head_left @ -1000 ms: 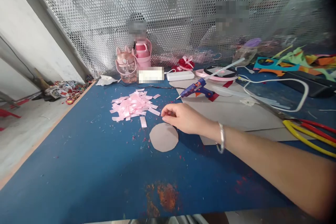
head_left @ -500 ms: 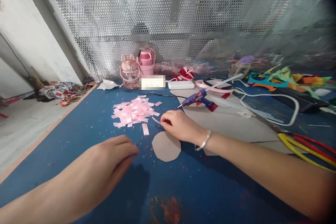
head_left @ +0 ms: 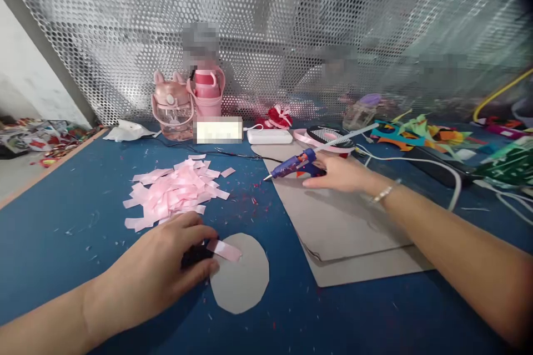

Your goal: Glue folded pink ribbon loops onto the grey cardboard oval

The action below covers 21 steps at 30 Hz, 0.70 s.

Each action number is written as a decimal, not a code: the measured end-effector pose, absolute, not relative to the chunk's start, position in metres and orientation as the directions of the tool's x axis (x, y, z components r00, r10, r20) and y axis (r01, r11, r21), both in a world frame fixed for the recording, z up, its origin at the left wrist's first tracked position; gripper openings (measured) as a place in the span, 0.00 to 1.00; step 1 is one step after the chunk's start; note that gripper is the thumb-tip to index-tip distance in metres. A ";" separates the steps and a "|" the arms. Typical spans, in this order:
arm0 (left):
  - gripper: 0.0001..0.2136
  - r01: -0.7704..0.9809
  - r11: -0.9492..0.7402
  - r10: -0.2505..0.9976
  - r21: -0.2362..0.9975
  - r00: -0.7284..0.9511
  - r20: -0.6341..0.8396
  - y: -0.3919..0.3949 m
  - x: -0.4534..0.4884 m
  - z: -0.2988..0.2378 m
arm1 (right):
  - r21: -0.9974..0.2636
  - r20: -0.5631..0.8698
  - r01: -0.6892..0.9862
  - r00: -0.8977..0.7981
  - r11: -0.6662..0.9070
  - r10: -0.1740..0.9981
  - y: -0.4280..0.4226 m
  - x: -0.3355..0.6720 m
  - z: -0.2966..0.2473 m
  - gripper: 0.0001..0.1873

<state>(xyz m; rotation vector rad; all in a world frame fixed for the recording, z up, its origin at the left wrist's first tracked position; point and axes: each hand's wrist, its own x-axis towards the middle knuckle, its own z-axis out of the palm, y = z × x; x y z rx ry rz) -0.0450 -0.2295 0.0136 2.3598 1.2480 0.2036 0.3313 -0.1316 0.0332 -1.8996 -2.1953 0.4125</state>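
In the head view my left hand [head_left: 154,266] hovers low over the left edge of a grey cardboard disc [head_left: 250,283], thumb and fingers apart. A single pink ribbon strip [head_left: 227,250] lies across the disc beside my index fingertip. My right hand [head_left: 343,173] has its fingers around the handle of a blue hot glue gun [head_left: 287,166], partly hiding it. The gun's nozzle points left, beyond the edge of a large cardboard sheet [head_left: 350,219]. Just past my left fingers is a loose pile of pink ribbon strips [head_left: 175,188].
Along the mesh panel stand a pink bottle [head_left: 172,111], a pink flask [head_left: 207,91] and a white power strip [head_left: 270,136]. Cables [head_left: 441,163] and a black pouch [head_left: 437,166] lie at right, near colourful scraps [head_left: 437,130]. A crumpled white packet [head_left: 127,130] rests at back left.
My right hand has left the ribbon strip and moved right onto the glue gun's handle. The strip now lies on the disc, with my left hand closer to it. The view has shifted.
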 end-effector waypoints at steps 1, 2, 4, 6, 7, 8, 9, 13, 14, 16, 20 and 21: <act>0.12 0.737 -0.487 0.804 0.469 0.588 -0.089 -0.228 -0.045 0.011 | -0.382 -0.054 0.913 -0.175 0.141 0.983 -0.124 0.329 0.032 0.23; 0.11 0.726 -0.492 0.798 0.481 0.597 -0.085 -0.227 -0.045 0.008 | -0.419 -0.073 0.897 -0.189 0.142 0.979 -0.119 0.326 0.031 0.19; 0.10 0.687 -0.511 0.781 0.517 0.622 -0.055 -0.223 -0.046 0.001 | -0.485 -0.066 0.864 -0.189 0.134 0.980 -0.115 0.322 0.032 0.18; 0.11 0.644 -0.533 0.772 0.549 0.636 0.005 -0.221 -0.047 -0.005 | -0.548 -0.013 0.824 -0.179 0.142 0.984 -0.120 0.322 0.033 0.18; 0.11 0.621 -0.547 0.766 0.561 0.642 0.035 -0.220 -0.048 -0.007 | -0.578 0.021 0.802 -0.173 0.153 0.985 -0.124 0.322 0.035 0.17; 0.11 0.600 -0.564 0.756 0.568 0.652 0.062 -0.219 -0.048 -0.008 | -0.606 0.056 0.778 -0.165 0.165 0.985 -0.129 0.323 0.036 0.17; 0.11 0.582 -0.585 0.743 0.566 0.663 0.086 -0.217 -0.047 -0.007 | -0.633 0.089 0.753 -0.158 0.178 0.983 -0.135 0.323 0.037 0.16; 0.12 0.509 -0.725 0.654 0.465 0.721 0.229 -0.199 -0.032 0.003 | -0.712 0.150 0.669 -0.151 0.213 0.977 -0.154 0.320 0.042 0.17; 0.13 0.499 -0.759 0.632 0.418 0.720 0.287 -0.193 -0.026 0.005 | -0.723 0.146 0.652 -0.180 0.229 0.973 -0.158 0.319 0.043 0.16; 0.13 0.484 -0.808 0.579 0.336 0.755 0.308 -0.181 -0.015 0.007 | -0.716 0.107 0.644 -0.282 0.271 0.953 -0.166 0.316 0.045 0.15; 0.12 0.461 -0.823 0.552 0.333 0.787 0.275 -0.169 -0.007 -0.001 | -0.645 -0.082 0.712 -0.428 0.280 0.900 -0.179 0.307 0.044 0.15; 0.11 0.461 -0.817 0.558 0.346 0.783 0.275 -0.169 -0.008 -0.003 | -0.629 -0.129 0.729 -0.439 0.268 0.889 -0.181 0.304 0.043 0.16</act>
